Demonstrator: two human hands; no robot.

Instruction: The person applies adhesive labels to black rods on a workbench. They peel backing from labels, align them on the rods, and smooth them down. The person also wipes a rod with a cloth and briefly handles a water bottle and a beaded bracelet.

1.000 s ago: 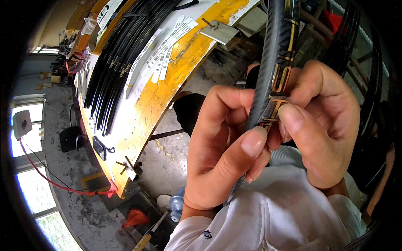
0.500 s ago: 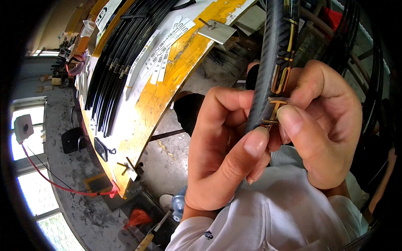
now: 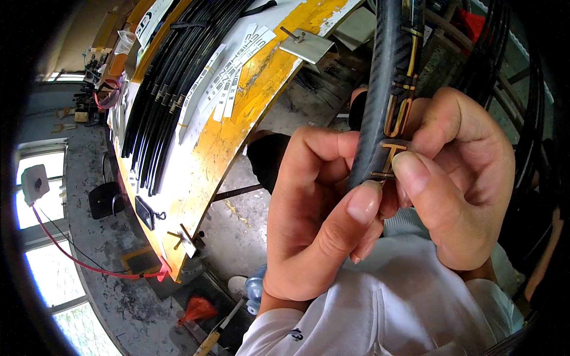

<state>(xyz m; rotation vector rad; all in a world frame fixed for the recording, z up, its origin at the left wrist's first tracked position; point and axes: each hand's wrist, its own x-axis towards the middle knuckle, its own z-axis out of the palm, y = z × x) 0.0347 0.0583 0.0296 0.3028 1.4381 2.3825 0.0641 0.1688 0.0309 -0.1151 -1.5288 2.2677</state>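
Head cam: both hands are up close, pinching a dark carbon tube (image 3: 380, 89) with gold lettering. Left hand (image 3: 314, 213) curls around it, thumb on the decal; right hand (image 3: 457, 178) grips opposite. Yellow workbench (image 3: 237, 130) with more black tubes (image 3: 166, 83) sits left.

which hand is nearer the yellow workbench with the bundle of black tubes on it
Left. The left hand grips the dark carbon-weave tube on the side facing the yellow workbench; the right hand pinches the same tube from the far side, farther from the bench.
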